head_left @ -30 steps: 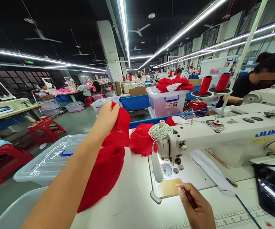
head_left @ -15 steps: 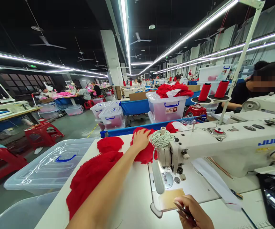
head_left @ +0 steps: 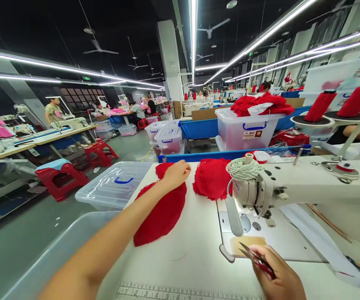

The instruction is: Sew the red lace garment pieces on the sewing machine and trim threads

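Observation:
My left hand [head_left: 176, 173] is over the table, its fingers loosely bent and apart with nothing seen in them. Below and beside it lie red fabric pieces [head_left: 164, 212], partly hidden by my forearm. To its right, apart from the hand, sits a bunched red fabric pile [head_left: 211, 179]. My right hand [head_left: 276, 271] is closed around dark thread snips [head_left: 261, 261] with a reddish grip, their points apart and facing left. The snips are just in front of a yellowish pad [head_left: 248, 245] on the bed of the white sewing machine [head_left: 311, 183].
A printed ruler [head_left: 167, 289] runs along the table's front. Lidded clear bins [head_left: 114, 181] stand at the left. A white strip [head_left: 317, 241] lies under the machine arm. Red thread cones [head_left: 322, 105] stand behind it. A tub [head_left: 245, 129] heaped with red fabric is beyond.
My left hand has come off the right red pile and moved left over the other red pieces. My right hand still holds the snips, now turned more into view. The camera view has swung left.

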### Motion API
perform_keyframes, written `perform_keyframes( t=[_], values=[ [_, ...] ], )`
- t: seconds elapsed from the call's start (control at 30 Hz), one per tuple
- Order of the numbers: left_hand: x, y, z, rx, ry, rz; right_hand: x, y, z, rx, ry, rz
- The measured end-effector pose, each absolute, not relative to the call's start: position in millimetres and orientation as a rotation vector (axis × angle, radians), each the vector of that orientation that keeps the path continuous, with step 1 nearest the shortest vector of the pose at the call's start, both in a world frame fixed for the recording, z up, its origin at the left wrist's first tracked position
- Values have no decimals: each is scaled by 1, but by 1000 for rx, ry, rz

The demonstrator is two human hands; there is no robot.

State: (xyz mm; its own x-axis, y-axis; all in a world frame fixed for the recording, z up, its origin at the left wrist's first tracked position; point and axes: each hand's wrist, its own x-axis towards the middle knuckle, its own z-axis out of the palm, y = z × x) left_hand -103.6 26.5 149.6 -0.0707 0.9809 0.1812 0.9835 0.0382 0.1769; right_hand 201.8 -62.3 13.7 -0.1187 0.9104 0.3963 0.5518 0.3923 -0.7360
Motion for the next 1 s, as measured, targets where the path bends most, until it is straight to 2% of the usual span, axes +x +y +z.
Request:
perform_keyframes(
  t=[0.17,0.37,0.6,0.8,1.0],
  values=[
    [-164,-39,134,-2096,-2406,-211,193,-69,22,-1320,-1888,439],
    [-166,-74,111,-2071,-2354,-377,226,-67,18,-1340,-2105,220],
    [-161,-82,113,-1871,-2320,-855,281,-46,-1,-1504,-2142,-119],
    [-146,-85,138,-1622,-2328,-1305,287,-49,-4,-1494,-2198,-431],
    [-147,-79,166,-1584,-2382,-1931,266,-60,14,-1332,-2061,-288]
  ],
)
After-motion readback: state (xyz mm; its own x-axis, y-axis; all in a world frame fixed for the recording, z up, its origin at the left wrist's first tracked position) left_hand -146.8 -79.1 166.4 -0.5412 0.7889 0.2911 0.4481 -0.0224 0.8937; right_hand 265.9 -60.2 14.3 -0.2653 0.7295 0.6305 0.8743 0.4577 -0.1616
